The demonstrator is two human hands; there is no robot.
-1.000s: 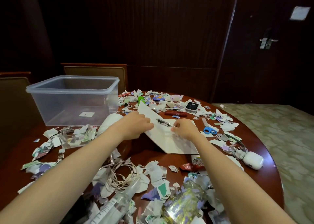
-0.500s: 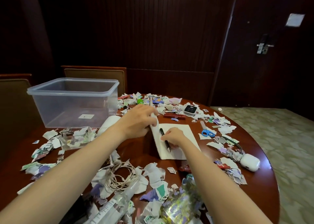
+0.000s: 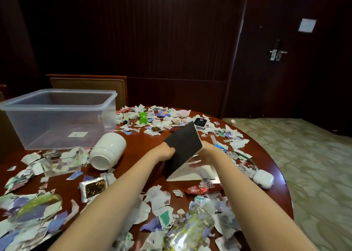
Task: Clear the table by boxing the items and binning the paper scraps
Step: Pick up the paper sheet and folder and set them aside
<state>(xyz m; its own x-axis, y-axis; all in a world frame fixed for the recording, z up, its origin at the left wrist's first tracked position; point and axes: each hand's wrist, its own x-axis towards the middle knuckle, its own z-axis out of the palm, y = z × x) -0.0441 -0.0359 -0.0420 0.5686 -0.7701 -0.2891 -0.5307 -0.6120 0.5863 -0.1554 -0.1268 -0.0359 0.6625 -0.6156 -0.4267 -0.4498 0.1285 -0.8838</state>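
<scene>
There is one clear plastic box, with one white jar on its side just right of it and one small clear tray just in front of it. Further right of the box are one black-covered notebook, one green bottle, one pair of blue-handled scissors, one white earbud case and one red sachet. Two foil packets and two clear glass vessels (both blurred) lie among paper scraps too many to count.
</scene>
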